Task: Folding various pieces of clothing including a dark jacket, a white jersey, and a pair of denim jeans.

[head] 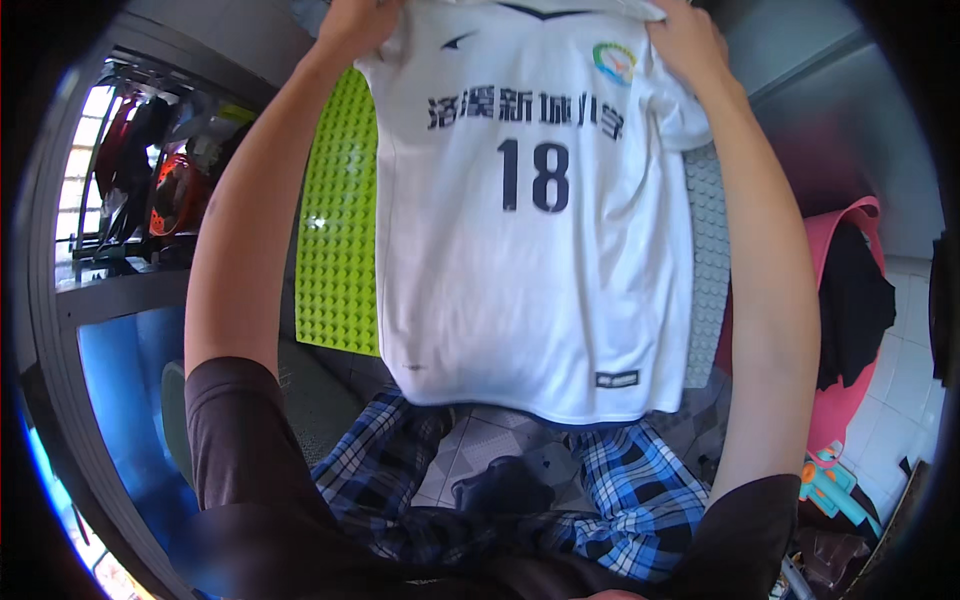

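A white short-sleeved sports jersey (465,247) hangs spread out in front of me, its printed side facing up at me. It bears dark lettering, a number and a round crest on the chest. My left hand (361,28) grips it by the left shoulder at the top of the view. At the right shoulder my right hand (688,43) holds the fabric; some fingers of both hands are hidden. The dark-trimmed hem drops close to my knees. Behind the jersey lie a studded lime-green building-block plate (337,225) and a grey one (706,262), both partly covered by it.
To the right stands a pink tub (855,405) with black cloth (855,300) in it. A turquoise and orange plastic toy (832,491) lies below. On the left, a metal frame (135,296) borders an opening with hanging items. Grey patterned tiles (480,442) show between my plaid-covered legs.
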A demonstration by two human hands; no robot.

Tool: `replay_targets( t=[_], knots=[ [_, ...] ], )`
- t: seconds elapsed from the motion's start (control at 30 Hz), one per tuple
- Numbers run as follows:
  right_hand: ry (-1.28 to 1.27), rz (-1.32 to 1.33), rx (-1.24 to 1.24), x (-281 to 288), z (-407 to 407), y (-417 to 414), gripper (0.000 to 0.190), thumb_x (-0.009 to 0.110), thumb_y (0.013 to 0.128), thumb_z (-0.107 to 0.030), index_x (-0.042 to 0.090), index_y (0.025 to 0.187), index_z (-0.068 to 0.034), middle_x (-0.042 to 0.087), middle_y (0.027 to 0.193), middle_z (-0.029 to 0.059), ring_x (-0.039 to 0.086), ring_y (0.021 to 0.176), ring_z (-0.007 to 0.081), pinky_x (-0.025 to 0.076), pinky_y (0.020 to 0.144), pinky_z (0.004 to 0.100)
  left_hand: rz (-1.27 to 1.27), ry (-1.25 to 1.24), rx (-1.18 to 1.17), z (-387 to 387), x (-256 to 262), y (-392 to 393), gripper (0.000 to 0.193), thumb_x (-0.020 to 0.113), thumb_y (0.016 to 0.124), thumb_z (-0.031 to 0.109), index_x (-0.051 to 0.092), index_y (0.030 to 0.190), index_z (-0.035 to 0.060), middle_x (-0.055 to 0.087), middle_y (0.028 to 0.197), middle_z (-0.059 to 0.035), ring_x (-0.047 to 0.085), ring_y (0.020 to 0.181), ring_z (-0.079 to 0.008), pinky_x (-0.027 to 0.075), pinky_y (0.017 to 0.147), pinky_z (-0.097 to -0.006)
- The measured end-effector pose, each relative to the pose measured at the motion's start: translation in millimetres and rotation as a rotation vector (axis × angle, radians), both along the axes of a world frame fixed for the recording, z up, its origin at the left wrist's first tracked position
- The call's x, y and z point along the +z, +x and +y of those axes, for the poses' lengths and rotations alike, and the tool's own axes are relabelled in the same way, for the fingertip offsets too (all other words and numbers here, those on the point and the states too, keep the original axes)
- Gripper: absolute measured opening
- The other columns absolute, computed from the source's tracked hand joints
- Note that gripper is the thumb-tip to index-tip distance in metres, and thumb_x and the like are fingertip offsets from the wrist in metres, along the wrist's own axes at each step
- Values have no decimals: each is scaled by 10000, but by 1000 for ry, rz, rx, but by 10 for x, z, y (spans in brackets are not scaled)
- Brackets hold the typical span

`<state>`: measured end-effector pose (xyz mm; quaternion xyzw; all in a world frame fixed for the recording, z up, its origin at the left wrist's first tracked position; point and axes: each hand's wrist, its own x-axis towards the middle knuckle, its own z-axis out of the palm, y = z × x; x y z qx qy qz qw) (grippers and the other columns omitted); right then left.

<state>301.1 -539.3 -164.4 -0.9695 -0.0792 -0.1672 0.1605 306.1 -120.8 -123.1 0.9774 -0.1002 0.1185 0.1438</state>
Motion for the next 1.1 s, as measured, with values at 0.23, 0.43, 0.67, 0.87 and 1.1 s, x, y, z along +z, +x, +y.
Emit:
replay_targets(
  t=[0.23, 0.43, 0.67, 0.87, 1.1],
  knots=[
    [-107, -233, -110, -170, 495, 79, 458, 687, 879, -162, 615, 1289, 30, 650, 1257, 238, 584, 1227, 398, 471, 1046, 491, -283, 72, 83, -26, -210, 167, 319, 576, 970, 145, 622, 1246, -8, 631, 1268, -288, 585, 1212, -457, 466, 1023, -519],
    [28, -234, -95, -172, 331, -111, 424, 714, 848, -173, 658, 1201, 56, 671, 1194, 246, 611, 1188, 379, 496, 1007, 497, -260, 113, -18, -292, -94, -449, 402, 657, 872, 79, 603, 1264, 5, 576, 1244, -254, 513, 1235, -439, 425, 1070, -518],
    [-50, 599, 159, 390, 196, -1005, 580, 773, 810, -598, 666, 923, -40, 713, 886, 160, 693, 827, 328, 535, 738, 431, -410, 193, -207, -74, 140, -1564, 257, 724, 908, 248, 675, 1055, 43, 680, 913, -183, 663, 849, -374, 534, 801, -482],
    [-187, 366, 101, 418, 1, -1556, 339, 666, 835, -273, 714, 1070, -34, 742, 1053, 239, 720, 987, 393, 574, 829, 484, 450, 69, -444, -315, 732, -2736, 232, 705, 939, 237, 654, 908, 13, 678, 875, -135, 672, 827, -298, 526, 735, -405],
    [-429, 596, 350, 840, 357, -2825, 254, 660, 781, -138, 754, 987, -23, 749, 1044, 224, 731, 997, 389, 591, 845, 490, 408, 376, -635, -341, 508, -3749, 405, 801, 790, 187, 579, 1093, 34, 605, 1052, -148, 627, 1060, -337, 525, 856, -440]
  ],
)
